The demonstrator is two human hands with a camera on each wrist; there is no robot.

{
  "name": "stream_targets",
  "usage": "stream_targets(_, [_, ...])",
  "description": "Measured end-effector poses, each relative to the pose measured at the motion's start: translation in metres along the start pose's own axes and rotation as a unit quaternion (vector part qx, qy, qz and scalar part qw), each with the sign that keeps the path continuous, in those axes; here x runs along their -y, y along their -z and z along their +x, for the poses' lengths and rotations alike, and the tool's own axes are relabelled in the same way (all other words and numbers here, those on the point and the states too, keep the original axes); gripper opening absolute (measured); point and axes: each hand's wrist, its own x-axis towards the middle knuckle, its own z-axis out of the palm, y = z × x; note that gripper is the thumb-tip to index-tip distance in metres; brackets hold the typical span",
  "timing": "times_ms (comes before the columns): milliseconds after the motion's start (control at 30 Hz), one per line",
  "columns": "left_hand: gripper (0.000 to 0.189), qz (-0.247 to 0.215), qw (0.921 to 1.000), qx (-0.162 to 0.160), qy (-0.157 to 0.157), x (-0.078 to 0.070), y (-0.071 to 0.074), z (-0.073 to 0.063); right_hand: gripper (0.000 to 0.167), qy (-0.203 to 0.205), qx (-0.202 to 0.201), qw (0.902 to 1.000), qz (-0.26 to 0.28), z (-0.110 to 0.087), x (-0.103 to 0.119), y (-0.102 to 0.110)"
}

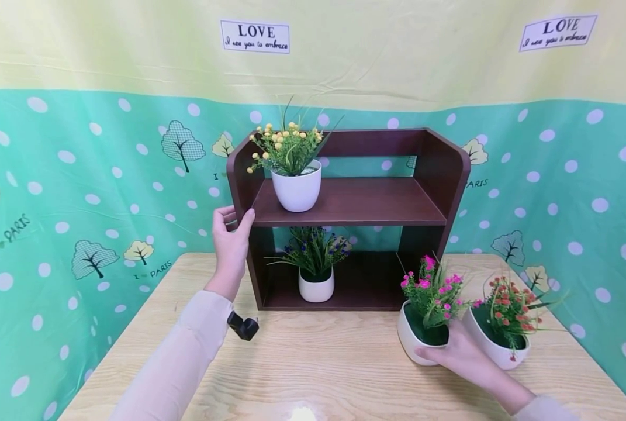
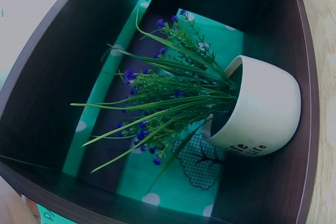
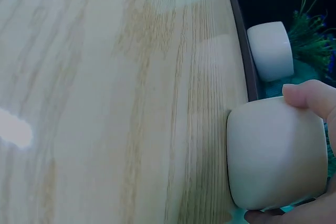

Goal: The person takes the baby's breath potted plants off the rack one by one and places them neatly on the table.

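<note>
A dark brown two-tier shelf (image 1: 355,202) stands on the table, and my left hand (image 1: 231,245) grips its left side panel, thumb at the front edge. At the front right, my right hand (image 1: 465,356) holds a white pot (image 3: 275,153) of pink flowers (image 1: 428,292) by its sides. The pot leans slightly in the head view; whether its base touches the table I cannot tell. Right beside it is another white pot with red flowers (image 1: 512,310). A yellow-flowered potted plant (image 1: 297,187) sits on the upper shelf, left. Below it, a purple-flowered potted plant (image 2: 268,108) occupies the lower tier.
The pale wooden table (image 1: 302,356) extends in front of the shelf and to both sides. A green and yellow patterned curtain (image 1: 134,175) hangs behind and around it. A small black device (image 1: 244,326) is attached at my left wrist.
</note>
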Motion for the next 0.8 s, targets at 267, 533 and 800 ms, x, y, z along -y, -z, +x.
stream_targets(267, [0.033,0.001,1.0,-0.001,-0.001,0.0,0.001,0.0,0.107,0.042,-0.03,0.9987,-0.003,-0.001,-0.002,-0.002])
stream_targets(533, [0.033,-0.003,1.0,0.001,-0.003,0.001,0.001,0.0,0.126,0.064,-0.029,0.9971,0.03,0.002,0.0,0.002])
stream_targets(800, [0.033,-0.004,1.0,0.005,0.0,-0.002,0.001,-0.001,0.125,-0.052,0.028,0.9982,0.01,0.002,0.007,0.02])
